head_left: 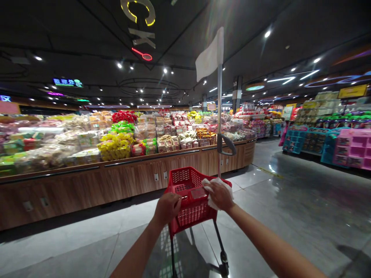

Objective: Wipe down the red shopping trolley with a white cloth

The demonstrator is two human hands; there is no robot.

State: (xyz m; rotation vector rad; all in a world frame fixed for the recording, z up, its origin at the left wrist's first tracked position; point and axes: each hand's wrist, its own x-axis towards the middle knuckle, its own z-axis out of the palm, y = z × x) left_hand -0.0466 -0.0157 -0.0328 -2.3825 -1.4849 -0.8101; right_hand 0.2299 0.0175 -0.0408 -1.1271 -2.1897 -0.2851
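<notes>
In front of me stands a red plastic shopping cart with perforated basket walls and dark legs. My left hand is closed around the left end of its near rim. At the right side of that rim, my right hand presses a crumpled white cloth or tissue against the cart, fingers closed on it. The basket's floor, as far as it shows, holds nothing. A grey pole with a white flag and a dark looped handle rises behind the cart's right side.
A long wood-panelled display counter piled with packaged snacks runs across beyond the cart. To the right, blue racks and pink shelves hold goods. Shiny grey floor tiles surround the cart.
</notes>
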